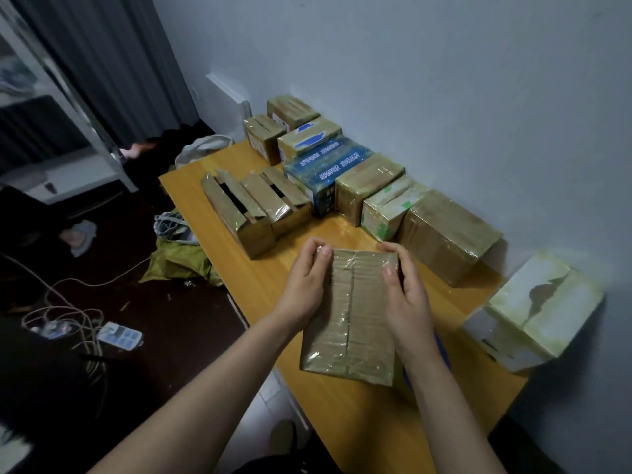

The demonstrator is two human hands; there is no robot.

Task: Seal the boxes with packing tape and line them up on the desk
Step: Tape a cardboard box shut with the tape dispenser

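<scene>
A brown cardboard box (354,316) with glossy tape along its top seam sits near the front middle of the wooden desk (342,415). My left hand (304,282) grips its left side with the thumb on the far top corner. My right hand (403,292) grips the right side, thumb on the top edge. A row of taped boxes runs along the wall, among them a blue printed box (328,165) and a large brown box (448,234). Two brown boxes with parted flaps (253,203) stand at the desk's left. No tape roll is visible.
A white and pale green box (533,309) stands at the desk's right end by the wall. On the dark floor to the left lie a power strip (119,336) with tangled cables, a green bag (178,258) and scattered clothes. A curtain hangs behind.
</scene>
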